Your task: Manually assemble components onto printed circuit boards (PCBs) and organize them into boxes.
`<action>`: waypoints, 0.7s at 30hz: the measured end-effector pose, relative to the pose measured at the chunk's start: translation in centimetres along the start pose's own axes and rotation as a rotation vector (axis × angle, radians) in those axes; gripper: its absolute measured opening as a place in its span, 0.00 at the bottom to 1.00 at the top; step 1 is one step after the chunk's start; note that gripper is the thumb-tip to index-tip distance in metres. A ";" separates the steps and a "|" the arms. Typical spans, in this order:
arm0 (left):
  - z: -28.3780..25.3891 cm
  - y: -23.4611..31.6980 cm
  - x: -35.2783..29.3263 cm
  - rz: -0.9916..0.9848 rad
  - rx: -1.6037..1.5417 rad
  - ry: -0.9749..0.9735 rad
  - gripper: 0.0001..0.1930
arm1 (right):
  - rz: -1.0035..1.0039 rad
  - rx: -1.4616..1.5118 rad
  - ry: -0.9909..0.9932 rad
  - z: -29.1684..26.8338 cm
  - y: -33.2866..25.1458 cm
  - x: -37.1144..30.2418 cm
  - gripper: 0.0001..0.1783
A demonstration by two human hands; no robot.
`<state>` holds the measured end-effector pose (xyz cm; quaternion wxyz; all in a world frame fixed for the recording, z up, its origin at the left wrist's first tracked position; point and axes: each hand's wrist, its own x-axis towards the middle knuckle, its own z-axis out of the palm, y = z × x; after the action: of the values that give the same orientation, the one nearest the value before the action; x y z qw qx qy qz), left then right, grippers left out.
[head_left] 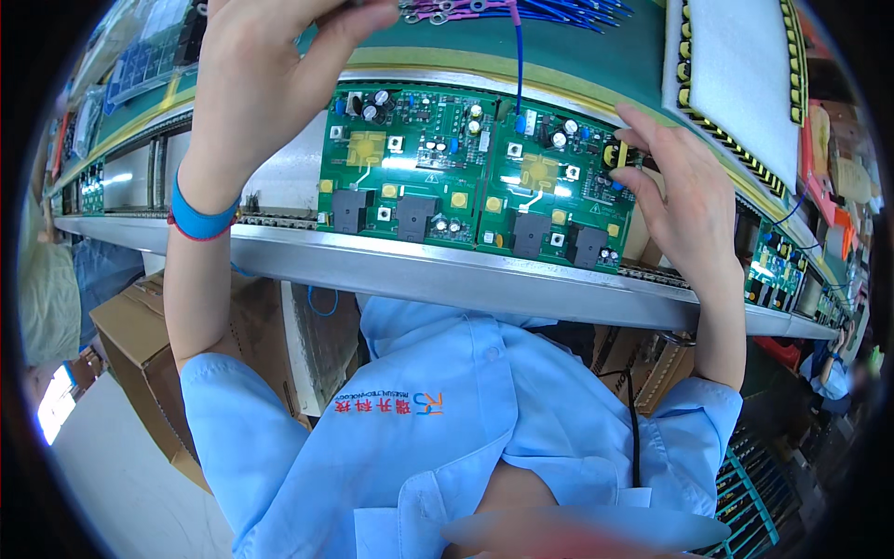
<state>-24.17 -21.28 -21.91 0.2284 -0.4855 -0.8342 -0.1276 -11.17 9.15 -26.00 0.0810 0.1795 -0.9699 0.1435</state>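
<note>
Two green circuit boards lie side by side on the conveyor rails, a left board (410, 177) and a right board (577, 203). My right hand (684, 186) is at the right board's far right corner, its thumb and index finger closed around a small yellow-and-black coil component (612, 155). Over the left board's far left side reaches my left hand (275, 70), with a blue band on the wrist. Its fingers are bent together near the top edge, partly cut off, and what they hold is hidden. Beyond them lie ring-terminal wires (456, 9), blue with pink sleeves.
A blue wire (519, 65) runs down to the right board's far edge. At the far right, a white foam sheet (731, 84) is bordered by rows of yellow-and-black coils. The metal rail (419, 267) crosses in front of me. More boards (778, 265) sit farther right; a cardboard box (140, 326) stands below left.
</note>
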 end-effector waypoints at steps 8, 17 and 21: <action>-0.2 -0.9 -3.6 -0.152 -0.076 -0.034 0.03 | 0.341 -0.228 0.509 -6.7 15.3 0.7 0.21; -0.8 -2.4 -4.4 -0.052 0.002 -0.099 0.04 | 0.385 -0.615 0.354 -6.5 25.9 -3.5 0.23; 3.1 -4.8 -5.6 0.356 -0.241 0.500 0.03 | 0.370 -0.797 0.378 -4.7 25.5 -2.9 0.21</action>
<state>-26.73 -26.56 -27.38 0.3859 -0.6007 -0.6333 -0.2987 -17.47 34.32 -28.56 0.2915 -0.0704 -0.9333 -0.1977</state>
